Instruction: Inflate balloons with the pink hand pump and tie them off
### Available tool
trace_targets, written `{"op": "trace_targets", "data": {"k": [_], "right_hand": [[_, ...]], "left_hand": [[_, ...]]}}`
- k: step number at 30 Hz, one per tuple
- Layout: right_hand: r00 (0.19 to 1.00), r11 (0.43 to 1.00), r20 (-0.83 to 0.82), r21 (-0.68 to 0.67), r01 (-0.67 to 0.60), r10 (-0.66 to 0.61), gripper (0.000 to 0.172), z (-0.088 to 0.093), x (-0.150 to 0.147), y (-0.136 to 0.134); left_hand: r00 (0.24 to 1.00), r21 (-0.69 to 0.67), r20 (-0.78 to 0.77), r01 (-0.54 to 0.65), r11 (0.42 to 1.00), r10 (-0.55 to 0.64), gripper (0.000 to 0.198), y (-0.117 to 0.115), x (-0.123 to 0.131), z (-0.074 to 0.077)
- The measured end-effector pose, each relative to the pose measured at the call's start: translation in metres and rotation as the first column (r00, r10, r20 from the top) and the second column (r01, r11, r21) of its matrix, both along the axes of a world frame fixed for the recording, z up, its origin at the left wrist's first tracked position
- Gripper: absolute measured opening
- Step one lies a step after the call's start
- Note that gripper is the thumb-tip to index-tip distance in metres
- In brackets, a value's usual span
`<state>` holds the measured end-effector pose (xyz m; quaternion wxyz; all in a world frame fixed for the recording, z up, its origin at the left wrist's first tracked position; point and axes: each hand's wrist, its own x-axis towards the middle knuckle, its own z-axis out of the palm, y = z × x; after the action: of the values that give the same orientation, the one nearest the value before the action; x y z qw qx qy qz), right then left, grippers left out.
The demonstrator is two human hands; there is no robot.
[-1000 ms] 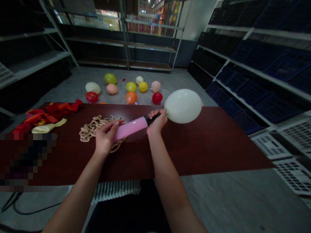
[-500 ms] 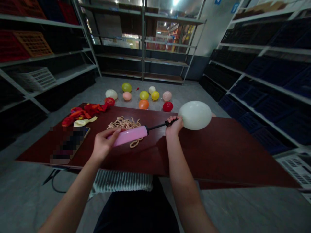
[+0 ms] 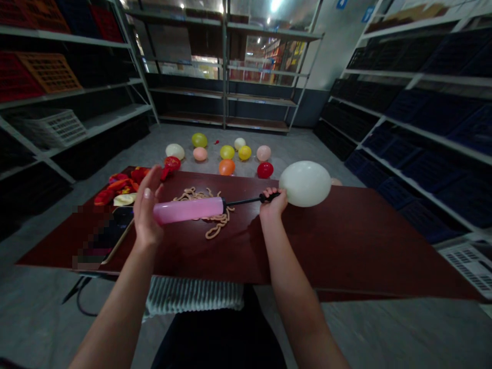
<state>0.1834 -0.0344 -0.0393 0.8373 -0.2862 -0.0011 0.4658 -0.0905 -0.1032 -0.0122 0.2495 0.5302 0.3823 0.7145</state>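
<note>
My right hand (image 3: 272, 203) is closed around the black end of a pink hand pump (image 3: 188, 209), right where an inflated white balloon (image 3: 305, 183) is attached. The pump's thin black rod (image 3: 242, 201) is drawn out between the barrel and that hand. At the barrel's left end, my left hand (image 3: 147, 207) stands with its fingers stretched upward and its palm against the pump. All of this hovers just above a dark red table (image 3: 346, 246).
A beige tangle of looped strips (image 3: 215, 225) lies under the pump. Flat red, orange and yellow balloons (image 3: 123, 185) are heaped at the table's far left, beside a blurred-out flat object (image 3: 103, 238). Several inflated balloons (image 3: 226, 166) lie on the floor beyond. Shelving racks line both sides.
The pink barrel has slid left, drawing the black rod further out. My left hand went from wrapping the barrel to a flat palm at its end. The right hand stays on the balloon end.
</note>
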Motion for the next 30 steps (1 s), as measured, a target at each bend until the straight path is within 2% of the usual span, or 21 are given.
{"op": "trace_targets", "data": {"k": [3, 6, 11, 14, 18, 20, 22, 25, 30], "right_hand": [[1.0, 1.0, -0.009, -0.002, 0.018, -0.018, 0.023, -0.001, 0.0, 0.0], [0.999, 1.0, -0.025, 0.023, 0.021, -0.02, 0.024, 0.001, -0.004, -0.001], [1.0, 0.999, 0.001, 0.05, 0.009, -0.009, 0.027, 0.005, -0.009, -0.004], [0.998, 0.999, 0.048, 0.043, 0.033, -0.035, 0.028, 0.006, -0.007, -0.004], [0.995, 0.996, 0.085, 0.072, 0.052, -0.058, 0.03, 0.007, -0.006, -0.004], [0.993, 0.996, 0.096, 0.075, 0.057, -0.065, 0.031, 0.007, -0.006, -0.004], [0.993, 0.996, 0.1, 0.066, 0.055, -0.062, 0.031, 0.007, -0.006, -0.004], [0.995, 0.999, 0.09, 0.042, 0.028, -0.032, 0.03, 0.007, -0.006, -0.004], [0.998, 1.0, 0.068, 0.021, -0.013, 0.011, 0.028, 0.005, -0.005, -0.003]], "left_hand": [[1.0, 0.045, -0.006, 0.01, 0.999, -0.01, 0.058, 0.014, 0.014, 0.0], [0.999, 0.043, -0.035, 0.03, 0.999, -0.029, 0.054, 0.021, 0.037, -0.005], [0.988, -0.017, -0.101, 0.12, 0.993, -0.121, 0.051, 0.02, 0.088, -0.026], [0.985, -0.081, -0.059, 0.158, 0.984, -0.163, 0.051, 0.02, 0.103, -0.039], [0.966, -0.245, -0.016, 0.246, 0.938, -0.257, 0.049, 0.021, 0.098, -0.046], [0.95, -0.359, -0.085, 0.252, 0.898, -0.301, 0.044, 0.02, 0.091, -0.047], [0.941, -0.445, -0.15, 0.208, 0.871, -0.302, 0.041, 0.018, 0.085, -0.046], [0.948, -0.481, -0.183, 0.145, 0.865, -0.261, 0.044, 0.013, 0.08, -0.043], [0.927, -0.451, -0.246, 0.147, 0.88, -0.282, 0.044, 0.003, 0.072, -0.029]]}}
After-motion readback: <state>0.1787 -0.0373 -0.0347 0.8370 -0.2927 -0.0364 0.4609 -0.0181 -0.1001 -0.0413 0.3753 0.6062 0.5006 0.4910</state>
